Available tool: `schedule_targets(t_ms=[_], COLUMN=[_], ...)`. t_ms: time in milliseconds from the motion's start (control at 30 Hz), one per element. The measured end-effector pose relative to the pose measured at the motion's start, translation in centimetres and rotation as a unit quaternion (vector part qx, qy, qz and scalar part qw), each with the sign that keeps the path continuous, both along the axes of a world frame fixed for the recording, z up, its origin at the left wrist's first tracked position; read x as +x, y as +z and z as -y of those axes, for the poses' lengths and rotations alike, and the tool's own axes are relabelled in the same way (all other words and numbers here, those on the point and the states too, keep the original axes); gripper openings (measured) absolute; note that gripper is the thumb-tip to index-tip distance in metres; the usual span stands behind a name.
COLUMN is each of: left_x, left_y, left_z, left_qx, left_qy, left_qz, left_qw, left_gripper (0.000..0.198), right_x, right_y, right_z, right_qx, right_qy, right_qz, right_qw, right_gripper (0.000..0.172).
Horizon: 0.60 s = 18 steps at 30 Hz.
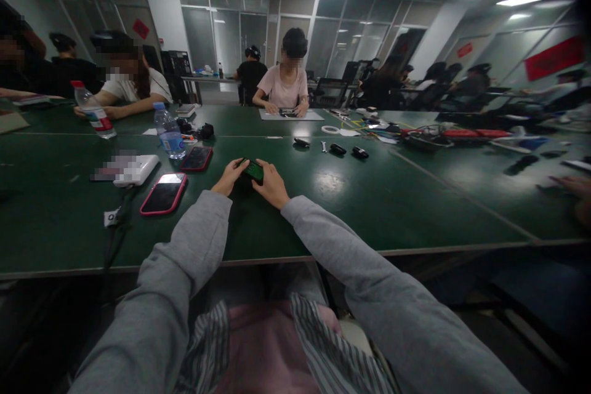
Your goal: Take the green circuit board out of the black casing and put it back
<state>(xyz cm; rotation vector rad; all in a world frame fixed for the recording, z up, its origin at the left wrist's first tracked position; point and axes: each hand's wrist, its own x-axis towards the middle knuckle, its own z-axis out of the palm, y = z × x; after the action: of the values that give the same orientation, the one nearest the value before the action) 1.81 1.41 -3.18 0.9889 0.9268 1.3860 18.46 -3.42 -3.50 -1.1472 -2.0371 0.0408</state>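
Just above the green tabletop, a small dark rectangular device (253, 170) is held between my two hands. Its upper face looks green with faint markings, too small to read. The fingers of my left hand (228, 176) pinch its left end. On the opposite end, my right hand (273, 183) is closed with thumb and fingers against the edge. A phone in a pink-red case (164, 193) lies to the left of my left hand, and a darker phone with a red edge (197, 159) rests behind it.
Beyond my hands lie several small black items (338, 149) and a small silver piece (324, 146). Left stand a blue-capped water bottle (170, 133), a red-capped bottle (95, 112) and a white box with cables (136, 170). A person (285, 83) works opposite; cables and tools (383, 129) lie right.
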Motion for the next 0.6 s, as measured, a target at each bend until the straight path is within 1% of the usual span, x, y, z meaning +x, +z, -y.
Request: schedule_targets(t_ms=[100,200,300,400,467,500,567,600], left_x=[0.0,0.1,0.1,0.0,-0.2,-0.2,-0.3,-0.4], left_y=[0.4,0.7,0.7,0.6,0.5,0.5,0.7,0.8], left_z=[0.5,0.9,0.9,0.6,0.5,0.4,0.5,0.6], left_qx=[-0.020,-0.028,-0.026,-0.022,-0.018,-0.018,-0.023,-0.026], left_qy=[-0.034,-0.052,-0.038,-0.022,-0.011,-0.007,-0.002,-0.006], left_qz=[0.035,0.051,0.053,0.071,0.080,0.081,0.083,0.085], left_qw=[0.999,0.997,0.998,0.997,0.997,0.997,0.996,0.996], left_gripper=[0.044,0.039,0.032,0.033,0.036,0.037,0.039,0.039], right_x=[0.1,0.1,0.0,-0.2,-0.3,-0.3,-0.2,-0.2], right_y=[0.2,0.2,0.1,-0.1,-0.2,-0.2,-0.2,0.0], right_z=[0.0,0.0,-0.3,-0.8,-1.1,-1.3,-1.5,-1.6], right_qx=[0.022,0.014,0.000,-0.027,-0.069,-0.098,-0.163,-0.195], right_qy=[0.006,0.015,0.029,0.047,0.056,0.057,0.059,0.057], right_qz=[-0.003,-0.006,-0.029,-0.100,-0.179,-0.223,-0.309,-0.351], right_qw=[1.000,1.000,0.999,0.993,0.980,0.968,0.935,0.914], right_gripper=[0.063,0.064,0.067,0.071,0.073,0.071,0.062,0.056])
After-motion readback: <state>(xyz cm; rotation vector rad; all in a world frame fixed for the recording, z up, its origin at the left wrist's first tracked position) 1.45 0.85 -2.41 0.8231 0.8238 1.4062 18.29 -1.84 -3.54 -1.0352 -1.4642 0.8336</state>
